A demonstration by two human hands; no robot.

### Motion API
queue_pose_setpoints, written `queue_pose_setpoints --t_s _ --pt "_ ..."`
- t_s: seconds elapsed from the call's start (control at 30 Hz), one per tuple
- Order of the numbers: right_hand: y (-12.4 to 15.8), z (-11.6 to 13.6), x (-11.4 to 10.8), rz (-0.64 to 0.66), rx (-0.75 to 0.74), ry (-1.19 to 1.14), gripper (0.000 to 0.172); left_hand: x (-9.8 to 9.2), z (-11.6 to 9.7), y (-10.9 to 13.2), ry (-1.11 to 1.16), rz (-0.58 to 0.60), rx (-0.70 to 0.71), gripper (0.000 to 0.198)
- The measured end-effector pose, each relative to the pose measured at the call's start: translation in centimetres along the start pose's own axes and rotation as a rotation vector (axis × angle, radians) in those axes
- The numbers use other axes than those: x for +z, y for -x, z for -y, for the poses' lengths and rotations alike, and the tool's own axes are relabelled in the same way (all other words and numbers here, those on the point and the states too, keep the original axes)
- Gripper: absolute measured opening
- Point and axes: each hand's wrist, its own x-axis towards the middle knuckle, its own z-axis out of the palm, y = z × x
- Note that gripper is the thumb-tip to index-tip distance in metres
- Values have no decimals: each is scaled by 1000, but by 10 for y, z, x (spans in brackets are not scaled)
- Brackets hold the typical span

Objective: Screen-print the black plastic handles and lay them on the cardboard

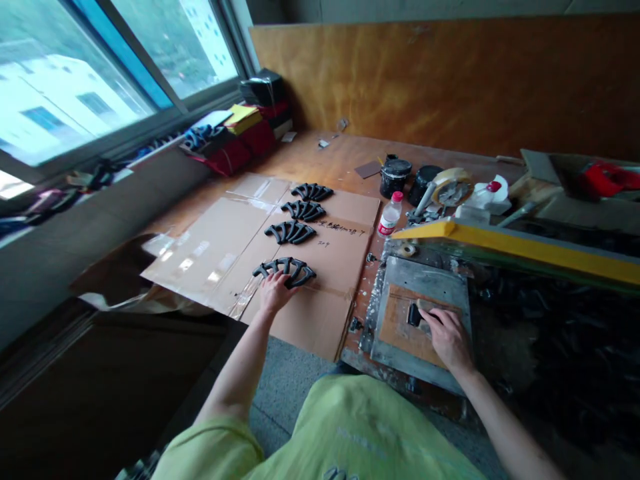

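We're pinching a blk. piece (414, 315) w/ R hand (447, 333) at flat brown board (393, 328), 1 o'clock, blunt end pointing to 9 (long axis 9–3); L hand (276, 291) is touching arched blk. row (289, 262), 11 o'clock, grip unclear.

Red-capped bottle (390, 216), roll of tape (441, 192), upright wooden board (440, 87), blue-barred window (134, 59)

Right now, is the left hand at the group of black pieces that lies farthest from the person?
No, the left hand is at the nearest group of black pieces, while the farthest group lies beyond it on the cardboard.
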Motion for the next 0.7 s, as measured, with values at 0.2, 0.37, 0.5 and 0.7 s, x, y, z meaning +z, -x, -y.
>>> queue_pose_setpoints --t_s 0.2,0.37,0.5,0.7 --pt "2 3 2 -10 31 59 38 0 58 -80 -16 119 36 60" --pt "-2 8 -2 8 85 53 36 12 63 -75 -29 123 50 64" --pt "-15 19 -1 67 66 45 37 -2 29 -68 2 32 -5 67" --pt "-8 36 -1 314 -89 -11 62 -60 -121 -72 684 -194 139 55"
